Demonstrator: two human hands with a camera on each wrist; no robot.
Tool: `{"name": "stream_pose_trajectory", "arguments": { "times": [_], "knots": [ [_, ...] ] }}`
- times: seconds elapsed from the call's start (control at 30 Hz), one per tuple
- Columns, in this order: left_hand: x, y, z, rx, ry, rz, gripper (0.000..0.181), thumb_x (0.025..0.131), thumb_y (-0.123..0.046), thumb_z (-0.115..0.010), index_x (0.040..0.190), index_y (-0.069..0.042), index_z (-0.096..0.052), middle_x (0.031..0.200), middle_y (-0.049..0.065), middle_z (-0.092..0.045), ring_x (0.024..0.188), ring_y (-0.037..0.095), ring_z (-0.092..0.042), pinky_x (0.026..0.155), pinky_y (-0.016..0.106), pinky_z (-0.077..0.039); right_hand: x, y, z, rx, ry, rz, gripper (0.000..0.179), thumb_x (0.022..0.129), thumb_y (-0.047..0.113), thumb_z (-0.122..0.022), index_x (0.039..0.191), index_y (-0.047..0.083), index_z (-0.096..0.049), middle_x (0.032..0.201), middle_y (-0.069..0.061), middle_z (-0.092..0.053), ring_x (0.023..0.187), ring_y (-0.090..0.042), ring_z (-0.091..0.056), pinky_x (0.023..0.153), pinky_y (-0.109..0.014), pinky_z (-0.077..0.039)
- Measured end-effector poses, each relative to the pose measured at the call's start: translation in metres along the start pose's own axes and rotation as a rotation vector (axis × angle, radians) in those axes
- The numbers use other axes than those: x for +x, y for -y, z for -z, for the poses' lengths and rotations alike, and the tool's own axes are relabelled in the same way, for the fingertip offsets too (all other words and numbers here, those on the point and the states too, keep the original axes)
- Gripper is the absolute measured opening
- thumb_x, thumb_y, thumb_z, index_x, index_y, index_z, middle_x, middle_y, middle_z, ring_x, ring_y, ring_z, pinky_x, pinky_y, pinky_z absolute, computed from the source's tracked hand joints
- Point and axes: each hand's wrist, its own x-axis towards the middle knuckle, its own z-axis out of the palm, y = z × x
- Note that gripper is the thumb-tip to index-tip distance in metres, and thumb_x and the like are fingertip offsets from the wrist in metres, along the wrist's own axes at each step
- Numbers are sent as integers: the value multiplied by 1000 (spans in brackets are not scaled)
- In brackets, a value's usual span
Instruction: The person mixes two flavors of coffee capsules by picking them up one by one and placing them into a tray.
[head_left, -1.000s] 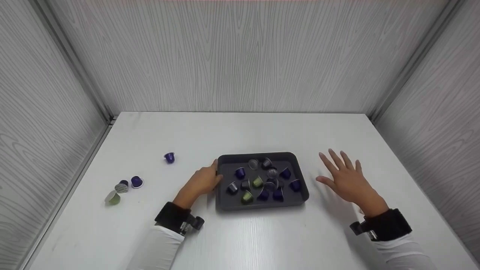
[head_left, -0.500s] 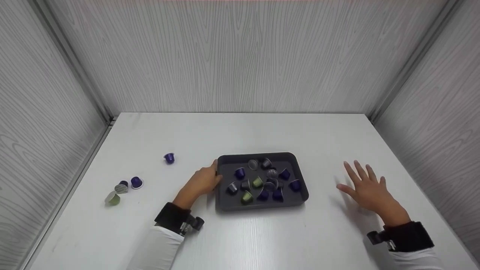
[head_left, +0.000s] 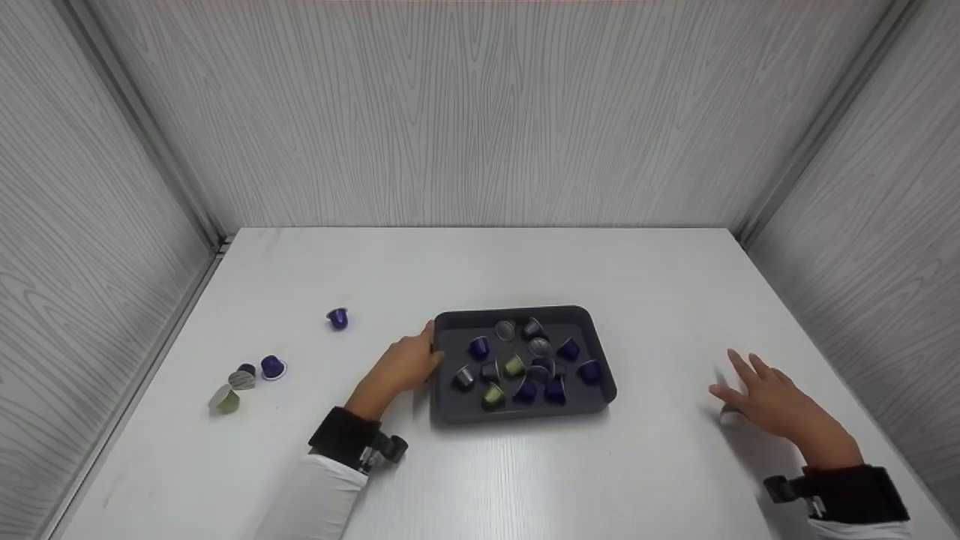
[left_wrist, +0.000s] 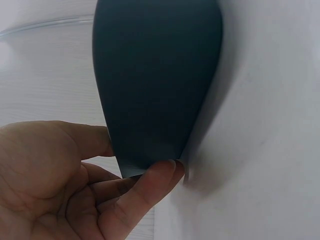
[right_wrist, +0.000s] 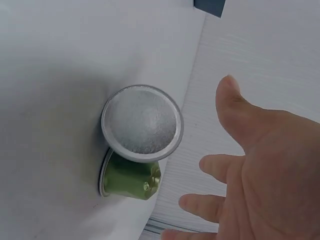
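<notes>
Compared with one second ago: the right hand point(head_left: 787, 412) has moved away from the tray point(head_left: 525, 415) toward the near right part of the worktop point(head_left: 480, 262). The left hand point(head_left: 405, 362) keeps its place at the tray's left end. The tray and the capsules at left show no clear shift.

Surface and room: white worktop, enclosed by a grey wood-grain back panel point(head_left: 480, 112) with similar left panel point(head_left: 82, 225) and right panel point(head_left: 862, 187). Dark grey tray at middle, holding a scatter of purple, silver, dark and green capsules, several tipped on their sides. Left of it, on the worktop: a lone purple capsule point(head_left: 338, 319); nearer, a second purple capsule point(head_left: 273, 367) beside a striped-lid capsule point(head_left: 241, 379), with a pale green capsule point(head_left: 225, 400) close by.

Hands: left grasps the tray's left end, thumb and fingers bent about its edge. Right is released, thumb and fingers spread, holding nothing; in the right wrist view its fingers are apart from a silver-lidded capsule point(right_wrist: 142, 122), which partly overlaps a tipped green capsule point(right_wrist: 131, 179).
</notes>
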Motion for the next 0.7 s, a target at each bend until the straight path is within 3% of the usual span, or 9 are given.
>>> {"name": "stream_pose_trajectory", "arguments": {
  "times": [0.07,0.3,0.53,0.7],
  "knots": [
    [0,0,0,1,0,6,66,103,-25,-51,153,3,-20,117,24,-63,86,28,-62,78,43,-49,-1,0,0,67,18,-87,83,102,52,-39,148,-13,-16,143,-48,-18,127,-67,-20,101,-73,-21],
    [0,-1,0,5,-7,-12,65,102,-24,-52,153,4,-22,117,26,-63,87,29,-62,79,45,-50,-8,-1,-1,191,109,-191,91,100,60,-37,151,-11,-14,144,-46,-19,127,-65,-24,96,-75,-26],
    [0,-1,0,11,-8,-3,65,102,-25,-51,153,3,-21,122,26,-61,94,30,-62,84,47,-49,-9,0,-1,143,128,-211,91,96,64,-40,146,-11,-30,136,-43,-38,122,-61,-37,92,-69,-37],
    [0,-1,0,15,-8,-4,66,102,-26,-51,153,4,-21,124,27,-60,98,32,-63,88,47,-49,-10,0,-2,101,103,-195,81,96,56,-51,140,-11,-40,126,-42,-48,113,-57,-48,87,-64,-44]
  ]
}}
